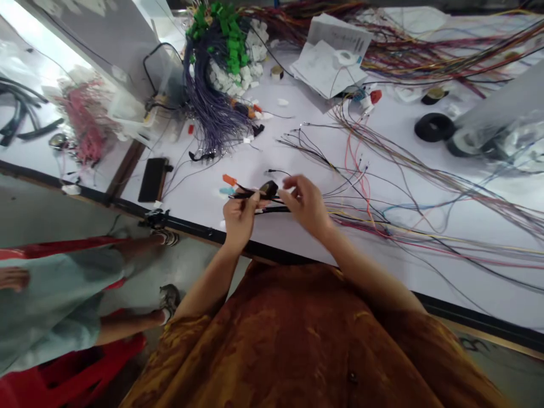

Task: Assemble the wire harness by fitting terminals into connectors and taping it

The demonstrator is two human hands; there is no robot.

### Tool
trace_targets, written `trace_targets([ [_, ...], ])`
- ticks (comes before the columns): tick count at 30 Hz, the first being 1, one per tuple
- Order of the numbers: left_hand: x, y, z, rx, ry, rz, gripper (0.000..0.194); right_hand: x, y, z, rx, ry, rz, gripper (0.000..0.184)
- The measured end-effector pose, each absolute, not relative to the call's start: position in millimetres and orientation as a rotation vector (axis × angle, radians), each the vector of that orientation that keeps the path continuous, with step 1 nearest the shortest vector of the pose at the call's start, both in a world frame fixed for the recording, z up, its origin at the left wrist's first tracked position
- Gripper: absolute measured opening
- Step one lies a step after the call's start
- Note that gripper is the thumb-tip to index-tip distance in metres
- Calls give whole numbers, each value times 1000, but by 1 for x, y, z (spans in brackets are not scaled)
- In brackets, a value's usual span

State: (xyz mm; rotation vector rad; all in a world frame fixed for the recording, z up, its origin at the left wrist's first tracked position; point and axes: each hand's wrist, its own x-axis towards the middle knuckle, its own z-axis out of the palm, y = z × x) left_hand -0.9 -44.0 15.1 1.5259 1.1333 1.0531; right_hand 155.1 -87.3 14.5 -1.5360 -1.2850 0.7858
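The left hand (240,218) is clenched in a pinch on a few black wires (272,210), which run across to the right and lie just under the right hand (306,205). A small black plug (268,188) sits on them, between the two hands. The right hand's grip is released: its fingers (293,182) are loosely parted just above the wires, and it is hard to tell whether they touch them. The whole handful is held just above the white bench (263,153), near its front edge.

An orange tag (229,179) and a teal piece (226,191) lie just beyond the left hand. Loose multicoloured wires (382,184) fan out to the right. Further back are a purple wire bundle (212,113), green connectors (229,34), white connectors (250,62) and papers (331,62). A black rectangular object (152,179) lies near the edge, and a black ring (429,127) sits to the right. Past the bench's left edge, a co-worker's sandalled foot (168,238) rests on the floor (204,272), beside a red stool (72,374).
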Motion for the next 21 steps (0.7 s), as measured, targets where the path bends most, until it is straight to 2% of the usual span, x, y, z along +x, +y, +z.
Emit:
trace_targets([
  [2,-1,-53,16,1741,1079,1087,23,168,-59,27,-1597,-1165,1189,34],
  [5,-3,-59,16,1840,1054,1082,22,184,-32,35,-1534,-943,1551,31],
  [7,-4,-56,15,1798,1132,1066,25,188,-38,33,-1512,-825,1476,30],
  [9,-4,-50,14,1741,1221,1066,29,184,-65,25,-1510,-881,1242,39],
  [12,2,-42,15,1658,1289,1032,33,165,-120,9,-1454,-1312,876,52],
  [13,4,-41,16,1619,1287,1020,33,158,-134,4,-1436,-1448,837,50],
  [15,9,-41,19,1536,1242,1014,32,149,-148,-1,-1388,-1574,805,35],
  [17,11,-45,23,1531,1180,1031,31,150,-139,1,-1386,-1433,787,20],
  [19,8,-51,26,1700,1109,1018,30,157,-116,7,-1406,-1156,887,20],
  [21,2,-55,26,1931,1025,960,28,166,-89,12,-1395,-886,1171,26],
])
